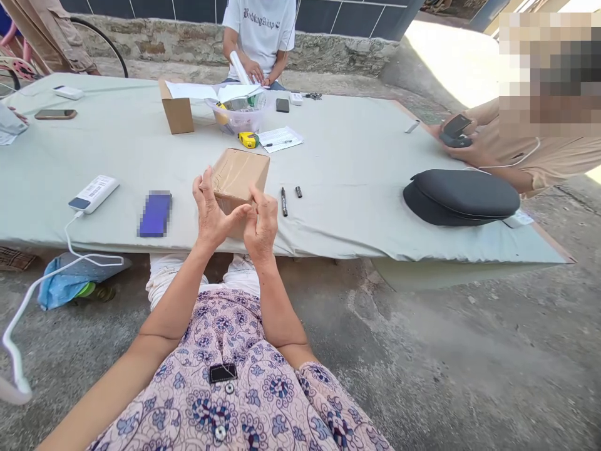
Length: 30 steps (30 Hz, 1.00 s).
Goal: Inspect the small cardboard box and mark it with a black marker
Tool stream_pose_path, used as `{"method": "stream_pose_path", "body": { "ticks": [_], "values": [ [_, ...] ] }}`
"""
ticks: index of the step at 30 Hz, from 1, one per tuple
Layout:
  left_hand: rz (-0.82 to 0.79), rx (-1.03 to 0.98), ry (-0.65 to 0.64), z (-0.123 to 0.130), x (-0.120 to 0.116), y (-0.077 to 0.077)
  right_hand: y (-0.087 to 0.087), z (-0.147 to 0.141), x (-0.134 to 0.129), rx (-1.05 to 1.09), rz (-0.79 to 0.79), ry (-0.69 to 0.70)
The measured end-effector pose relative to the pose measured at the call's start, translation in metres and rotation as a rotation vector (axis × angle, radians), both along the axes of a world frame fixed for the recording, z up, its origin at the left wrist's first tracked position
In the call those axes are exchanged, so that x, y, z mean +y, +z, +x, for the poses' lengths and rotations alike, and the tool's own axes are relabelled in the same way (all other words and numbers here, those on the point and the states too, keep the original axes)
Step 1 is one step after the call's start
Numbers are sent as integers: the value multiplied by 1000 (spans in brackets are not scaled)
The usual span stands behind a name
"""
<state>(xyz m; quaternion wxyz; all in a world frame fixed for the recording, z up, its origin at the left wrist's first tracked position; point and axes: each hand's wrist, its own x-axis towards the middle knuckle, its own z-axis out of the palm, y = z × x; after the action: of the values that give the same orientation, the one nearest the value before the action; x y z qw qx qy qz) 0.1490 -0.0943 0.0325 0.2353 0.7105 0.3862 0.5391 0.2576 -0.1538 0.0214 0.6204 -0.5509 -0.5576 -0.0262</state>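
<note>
A taped brown cardboard box (241,172) stands on the cloth-covered table (347,156) in front of me. My left hand (211,210) is at its near left corner, with the fingers stretched up along that side and the thumb reaching across to the right. At the near right edge of the box is my right hand (260,225), fingers curled and pressed together. Whatever it pinches, if anything, is too small to make out. Both thumbs come close together before the box's near face. An uncapped black marker (284,202) lies right of my hands, its cap (298,192) beside it.
Behind the box are a yellow tape measure (248,139), a paper sheet (282,139), a plastic basket (239,119) and another carton (177,109). A blue phone (156,214) and a power bank (94,193) lie left, a black case (462,197) right. Other people sit around the table.
</note>
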Motion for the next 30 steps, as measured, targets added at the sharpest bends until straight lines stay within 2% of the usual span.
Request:
{"method": "stream_pose_path", "body": {
  "ticks": [8, 13, 17, 21, 26, 30],
  "values": [
    [38, 156, -4, -12, 23, -3, -12, -5, -4, 61, -14, 108],
    [-14, 125, -76, -19, 24, -3, -9, 18, 6, 70, -56, -72],
    [-31, 110, -191, -22, 21, 2, -3, 32, 20, 78, -119, -40],
    [-59, 130, -272, -25, 16, 10, 1, 27, 23, 145, -147, -63],
    [-54, 117, -270, -23, 9, 15, 2, 20, 20, 212, -164, -181],
    [-132, -20, -177, -15, 6, 14, 0, 18, 20, 227, -146, -217]
  ]
}}
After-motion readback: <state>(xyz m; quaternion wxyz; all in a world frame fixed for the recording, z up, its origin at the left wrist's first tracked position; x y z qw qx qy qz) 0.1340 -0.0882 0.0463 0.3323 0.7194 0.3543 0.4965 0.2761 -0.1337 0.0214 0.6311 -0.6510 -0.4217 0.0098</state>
